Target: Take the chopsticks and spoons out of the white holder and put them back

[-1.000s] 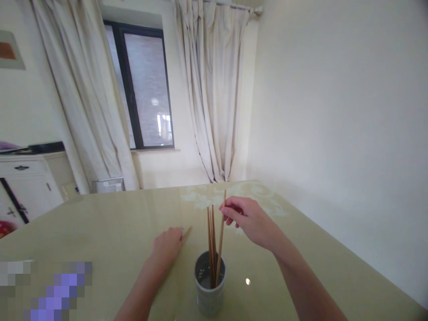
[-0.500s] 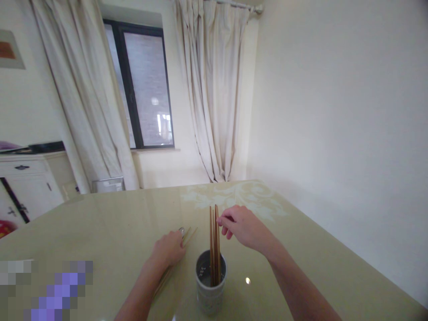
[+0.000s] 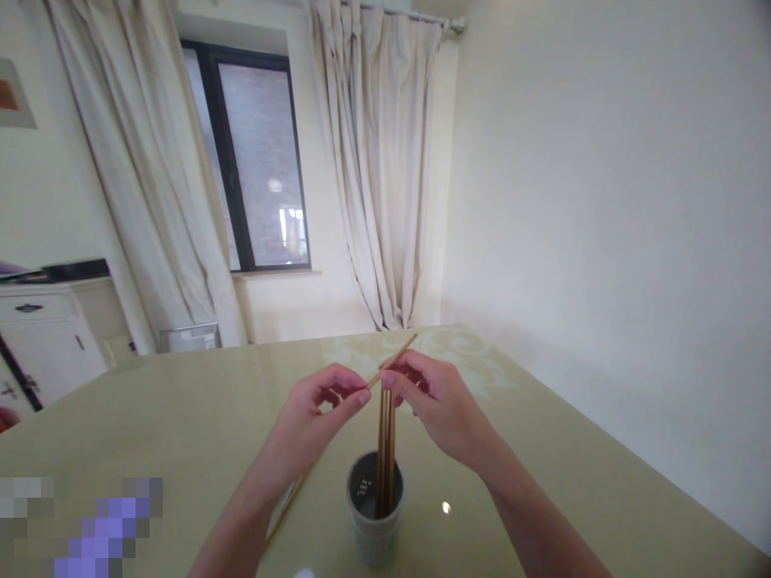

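Note:
A light wooden chopstick (image 3: 405,346) slants up to the right above the cup. My left hand (image 3: 328,409) pinches it between thumb and fingertips. Just beside that grip, my right hand (image 3: 430,393) also has its thumb and fingers closed on the chopstick, farther up. Below both hands stands a grey cylindrical cup (image 3: 374,538) holding several upright brown chopsticks (image 3: 386,457), whose tops reach up to my right hand. Another chopstick (image 3: 283,514) lies on the table, partly covered by my left forearm, with something pale alongside it.
The glossy greenish table (image 3: 198,425) has a pale floral pattern at its far corner. A white wall (image 3: 620,241) runs along the right. Curtains (image 3: 385,160), a window and a white cabinet (image 3: 45,337) are behind. A pixelated patch covers the lower left.
My left hand has risen from the table with a chopstick and moved right, above the cup. My right hand has closed on the same chopstick.

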`<state>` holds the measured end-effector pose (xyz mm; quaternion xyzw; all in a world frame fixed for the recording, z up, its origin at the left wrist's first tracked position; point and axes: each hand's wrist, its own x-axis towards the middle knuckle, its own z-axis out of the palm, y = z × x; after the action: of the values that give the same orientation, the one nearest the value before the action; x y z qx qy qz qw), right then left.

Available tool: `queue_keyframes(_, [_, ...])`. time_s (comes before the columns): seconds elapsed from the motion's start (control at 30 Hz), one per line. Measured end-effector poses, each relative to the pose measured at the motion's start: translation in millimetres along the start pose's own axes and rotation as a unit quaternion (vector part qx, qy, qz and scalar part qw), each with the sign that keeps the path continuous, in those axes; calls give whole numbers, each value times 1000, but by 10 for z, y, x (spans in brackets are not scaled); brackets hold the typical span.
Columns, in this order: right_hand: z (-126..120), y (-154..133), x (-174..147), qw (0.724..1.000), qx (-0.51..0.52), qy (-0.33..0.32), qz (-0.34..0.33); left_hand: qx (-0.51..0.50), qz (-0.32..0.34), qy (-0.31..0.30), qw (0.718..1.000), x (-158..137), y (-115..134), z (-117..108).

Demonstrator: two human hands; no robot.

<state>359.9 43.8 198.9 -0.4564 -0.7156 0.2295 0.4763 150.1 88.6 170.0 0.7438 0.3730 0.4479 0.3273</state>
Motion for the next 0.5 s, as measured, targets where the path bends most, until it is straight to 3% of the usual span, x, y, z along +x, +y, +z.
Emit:
queue_keyframes(0.13, [-34,-19,-24,997,73,4,-2,17,-6,-34,999,-15,85,124])
queue_keyframes(0.23, [-143,20,-16,996,80,44,14,109,-46,-90,989,4,-138,142])
queue_keyframes(0.33, [-237,65,-4,995,69,62,36,193,-105,-198,955,-11,-386,158])
queue_keyframes(0.4, [-253,97,3,997,32,41,49,213,-122,-254,936,-37,-475,170])
queue_keyframes(0.5, [-206,152,16,997,-35,-24,68,229,-107,-279,926,-70,-493,158])
